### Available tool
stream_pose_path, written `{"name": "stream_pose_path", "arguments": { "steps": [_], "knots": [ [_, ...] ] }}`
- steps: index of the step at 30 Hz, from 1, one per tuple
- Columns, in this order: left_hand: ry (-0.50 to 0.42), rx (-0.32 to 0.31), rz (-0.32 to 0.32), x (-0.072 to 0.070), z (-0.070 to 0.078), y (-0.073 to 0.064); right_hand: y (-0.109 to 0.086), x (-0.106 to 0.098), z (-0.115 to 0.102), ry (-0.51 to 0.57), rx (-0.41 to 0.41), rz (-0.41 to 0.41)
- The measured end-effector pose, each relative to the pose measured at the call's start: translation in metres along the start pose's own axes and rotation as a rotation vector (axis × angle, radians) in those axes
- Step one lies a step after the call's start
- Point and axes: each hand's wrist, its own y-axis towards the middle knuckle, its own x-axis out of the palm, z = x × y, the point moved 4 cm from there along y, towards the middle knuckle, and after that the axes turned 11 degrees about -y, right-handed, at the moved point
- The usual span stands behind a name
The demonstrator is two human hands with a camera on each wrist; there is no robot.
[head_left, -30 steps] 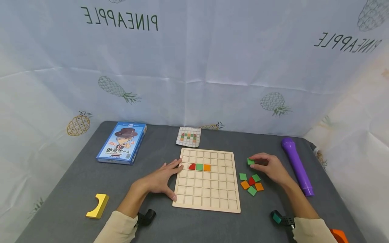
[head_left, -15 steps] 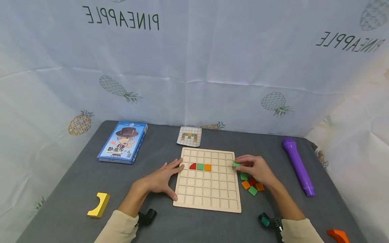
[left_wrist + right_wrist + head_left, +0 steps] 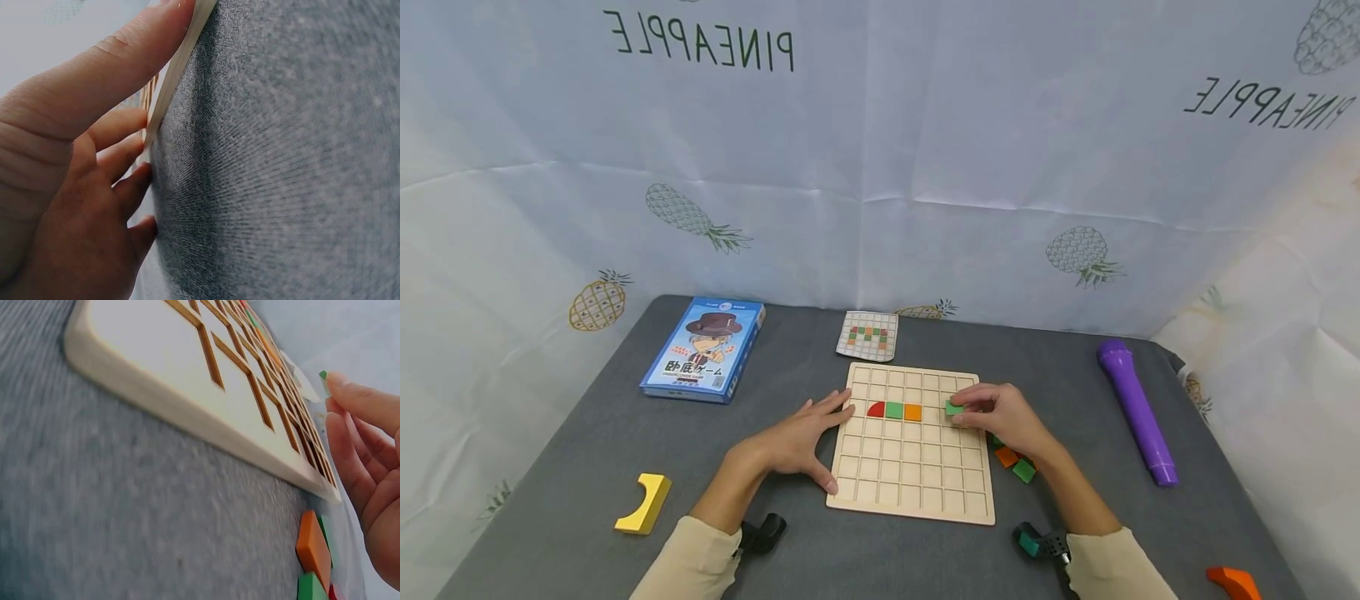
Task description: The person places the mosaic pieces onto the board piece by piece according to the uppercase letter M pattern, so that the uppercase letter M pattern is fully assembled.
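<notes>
In the head view a wooden grid board (image 3: 910, 475) lies on the dark table. A red quarter-round tile (image 3: 876, 409), a green square tile (image 3: 894, 410) and an orange square tile (image 3: 913, 412) sit side by side in one row of it. My left hand (image 3: 793, 437) rests along the board's left edge, fingers spread and straight, thumb near the lower corner. Over the right part of the board, my right hand (image 3: 1003, 417) pinches a green tile (image 3: 953, 408) between thumb and fingers. In the right wrist view only a corner of that tile shows.
Loose tiles, among them an orange tile (image 3: 1007, 456) and a green tile (image 3: 1024, 471), lie right of the board, partly hidden by my right arm. A pattern card (image 3: 867, 336), blue game box (image 3: 703, 350), purple microphone-shaped object (image 3: 1135, 408), yellow block (image 3: 643, 504) and orange block (image 3: 1234, 582) surround it.
My right hand has carried the green tile leftward from beside the board to above its right-hand cells. My left hand stays at the board's left edge.
</notes>
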Motion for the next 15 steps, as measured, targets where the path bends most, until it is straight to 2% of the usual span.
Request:
{"name": "stream_pose_path", "arguments": {
  "steps": [15],
  "knots": [
    [0.008, -0.022, 0.012, 0.0, -0.004, 0.002, 0.013, 0.019, -0.015, -0.055, -0.018, -0.02]
  ]
}}
